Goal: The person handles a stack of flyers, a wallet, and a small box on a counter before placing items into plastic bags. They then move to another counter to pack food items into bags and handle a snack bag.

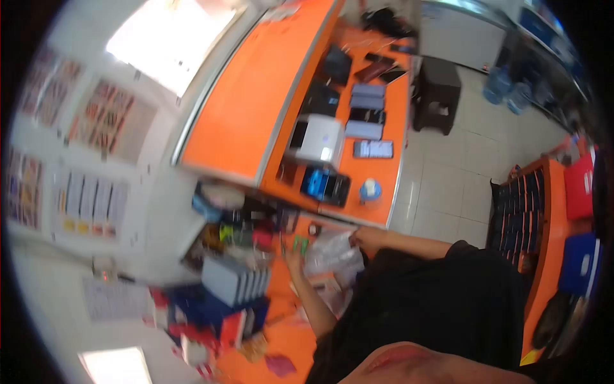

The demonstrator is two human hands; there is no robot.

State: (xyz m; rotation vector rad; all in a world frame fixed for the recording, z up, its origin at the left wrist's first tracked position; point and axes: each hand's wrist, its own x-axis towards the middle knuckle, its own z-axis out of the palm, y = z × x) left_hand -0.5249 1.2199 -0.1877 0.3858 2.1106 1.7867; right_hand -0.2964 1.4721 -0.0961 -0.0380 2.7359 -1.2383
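Observation:
My right hand (pixel 363 237) is closed on the upper edge of a crumpled clear plastic bag (pixel 334 257) that lies over the orange desk. Across the bag, my left hand (pixel 292 257) reaches over the desk, its fingers blurred. A small green item (pixel 300 243) is right beside its fingertips; I cannot make out whether the two touch. Past this hand, a red item (pixel 262 239) sits among mixed small goods. Grey-blue boxes or binders (pixel 235 281) stand in a row to the left.
An orange counter (pixel 380 173) holds several phones, a white box-shaped device (pixel 321 142), a card terminal (pixel 326 187) and a blue-topped container (pixel 369 190). A dark stool (pixel 437 96) stands on the tiled floor. Shelving with dark packs (pixel 519 211) is at right.

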